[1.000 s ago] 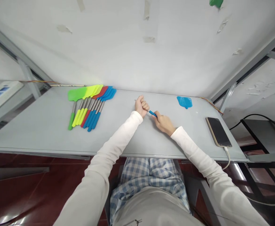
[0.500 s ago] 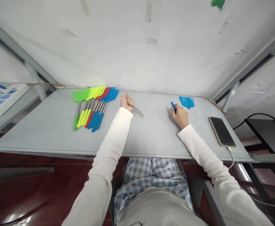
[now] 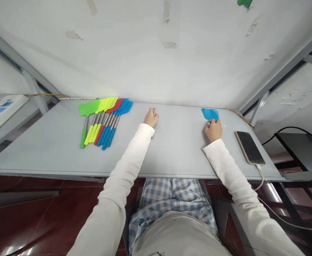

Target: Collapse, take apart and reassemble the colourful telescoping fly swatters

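Note:
My left hand (image 3: 151, 118) is closed around a thin metal rod (image 3: 152, 137), whose ends show above and below the fist. On the right, my right hand (image 3: 213, 130) is closed with its fingertips at the neck of a blue perforated fly swatter head (image 3: 210, 113), which lies flat by the wall. Whether the blue grip piece is still inside that hand is hidden. Left of my left hand, several fly swatters (image 3: 106, 119) lie overlapping in a row, with green, yellow, red and blue heads, metal shafts and coloured grips.
A phone (image 3: 250, 147) with a white charging cable (image 3: 261, 176) lies at the table's right end. The grey table (image 3: 177, 153) meets a white wall behind. Metal frame posts stand at both sides. A white and blue object (image 3: 3, 110) sits beyond the left end.
My left hand has moved slightly right and turned the rod more upright. My right hand has moved right and back to the blue swatter head; the blue grip piece no longer shows.

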